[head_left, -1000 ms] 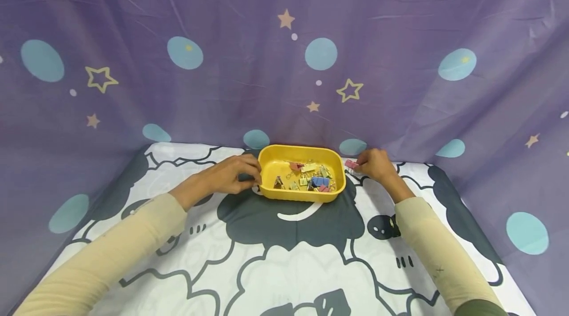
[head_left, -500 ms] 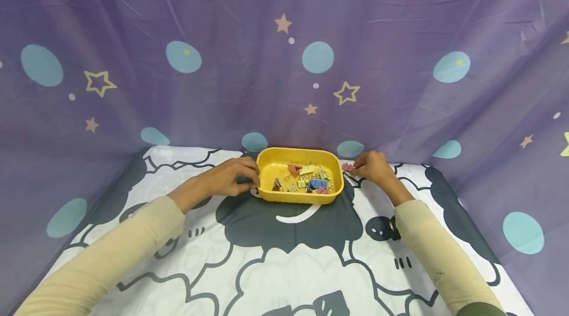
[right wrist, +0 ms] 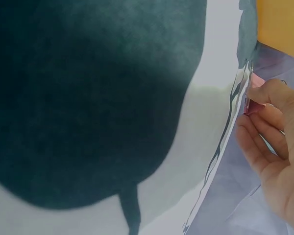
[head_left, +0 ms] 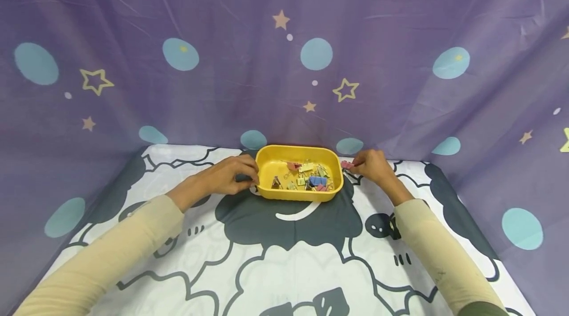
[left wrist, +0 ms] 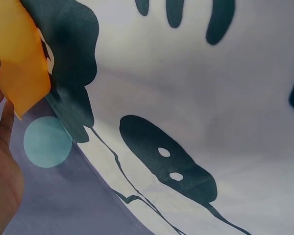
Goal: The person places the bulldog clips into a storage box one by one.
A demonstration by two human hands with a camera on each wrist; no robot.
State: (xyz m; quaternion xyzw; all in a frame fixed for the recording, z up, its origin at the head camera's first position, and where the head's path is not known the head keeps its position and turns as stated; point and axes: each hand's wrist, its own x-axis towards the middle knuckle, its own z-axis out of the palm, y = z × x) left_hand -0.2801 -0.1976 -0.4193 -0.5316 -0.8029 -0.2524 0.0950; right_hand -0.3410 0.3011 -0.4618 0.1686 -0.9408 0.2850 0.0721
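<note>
In the head view a yellow plastic tray (head_left: 295, 196) stands at the far edge of the cloth. Several binder clips lie in it, among them a blue binder clip (head_left: 317, 180) and a pale yellow binder clip (head_left: 305, 167). My left hand (head_left: 231, 175) holds the tray's left end with bent fingers; the left wrist view shows them at the tray's wall (left wrist: 24, 58). Just beyond the right end, my right hand (head_left: 374, 166) pinches a pink binder clip (head_left: 346, 164) between thumb and fingers. Close up, that pink clip (right wrist: 256, 106) is partly covered by the thumb.
A white cloth (head_left: 284, 266) with dark sheep drawings covers the table. Right behind the tray rises a purple curtain (head_left: 249, 84) with stars and blue spots, closing off the back and both sides.
The pink binder clip has turned slightly in my right hand's fingers, beside the tray. My left hand stays at the tray's left end. The whole head view has shifted a little.
</note>
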